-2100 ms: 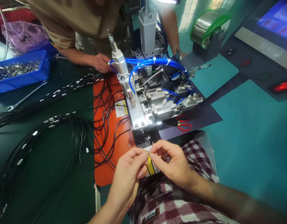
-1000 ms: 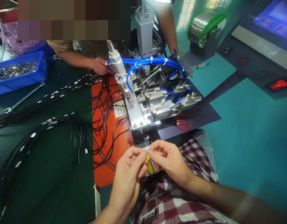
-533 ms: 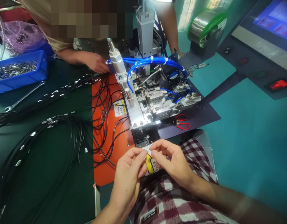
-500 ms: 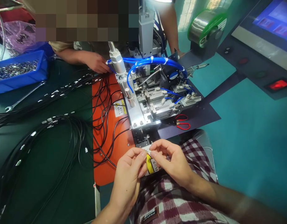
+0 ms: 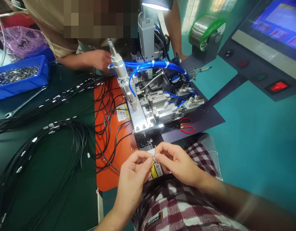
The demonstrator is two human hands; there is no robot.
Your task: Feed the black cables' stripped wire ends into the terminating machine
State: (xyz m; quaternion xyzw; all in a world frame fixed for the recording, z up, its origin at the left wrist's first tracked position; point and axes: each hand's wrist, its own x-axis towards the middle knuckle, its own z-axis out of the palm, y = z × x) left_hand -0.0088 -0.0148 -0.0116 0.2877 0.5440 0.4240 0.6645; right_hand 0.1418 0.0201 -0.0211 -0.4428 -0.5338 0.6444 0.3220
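Note:
My left hand (image 5: 135, 171) and my right hand (image 5: 178, 163) meet fingertip to fingertip close to my body. Both are closed in a pinch, thumb against forefinger, around something too small to make out. Beneath them lies a white label (image 5: 158, 170) with a yellow sign, at the near end of the machine's black track (image 5: 143, 141). Just beyond the fingers stands the metal machine (image 5: 160, 109) with its cylinders and blue air hoses (image 5: 160, 64). Black cables (image 5: 109, 128) run over the orange plate (image 5: 109, 179) to the left of my hands.
A blue bin (image 5: 18, 78) of small metal parts and a wrench (image 5: 26, 102) lie at the left. Red-handled scissors (image 5: 187, 128) rest right of the machine. Beyond are a solder wire spool (image 5: 205, 30) and a control panel (image 5: 263, 57). Across the table a co-worker's hand (image 5: 102, 60) touches the cables.
My fingertips have drawn closer together, the right hand shifting slightly left. The co-worker leans differently, and the whole view has shifted a little.

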